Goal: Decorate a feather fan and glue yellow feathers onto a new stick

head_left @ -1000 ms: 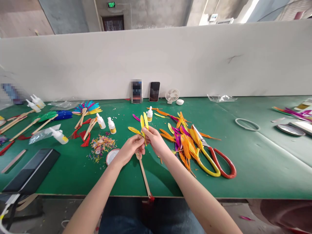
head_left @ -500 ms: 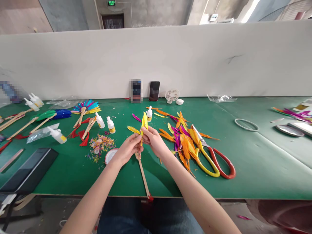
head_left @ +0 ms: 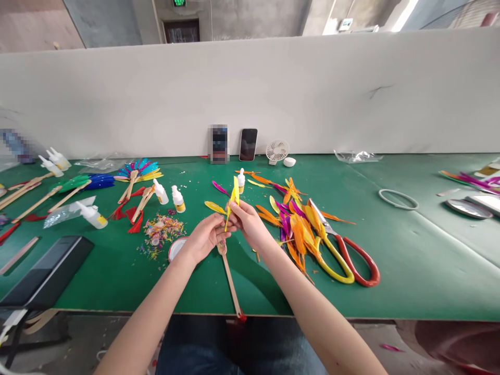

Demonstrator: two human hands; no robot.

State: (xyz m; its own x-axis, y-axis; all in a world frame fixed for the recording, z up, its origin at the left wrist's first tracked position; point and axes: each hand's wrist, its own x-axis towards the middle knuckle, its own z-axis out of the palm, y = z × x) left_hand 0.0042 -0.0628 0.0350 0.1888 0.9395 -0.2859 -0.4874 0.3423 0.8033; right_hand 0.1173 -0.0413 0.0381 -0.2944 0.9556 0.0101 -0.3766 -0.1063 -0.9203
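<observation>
Over the green table (head_left: 410, 271), my left hand (head_left: 206, 237) is closed on the top of a thin wooden stick (head_left: 231, 284) that slants down toward the table's near edge, ending in a red tassel. A yellow feather (head_left: 214, 208) sticks out to the left above that hand. My right hand (head_left: 248, 224) pinches another yellow feather (head_left: 235, 191) upright against the stick's top. The two hands touch each other.
A pile of orange, purple and yellow feathers (head_left: 297, 221) lies right of my hands, beside yellow-handled scissors (head_left: 332, 255) and red-handled scissors (head_left: 361, 260). Small glue bottles (head_left: 178, 199), finished feather fans (head_left: 136, 174), scraps (head_left: 162, 232) and a dark tablet (head_left: 47, 271) lie left. A phone (head_left: 247, 145) and small fan (head_left: 277, 151) stand by the partition.
The upright yellow feathers under my right hand have come together into a narrower bunch. Both hands have stayed in nearly the same place.
</observation>
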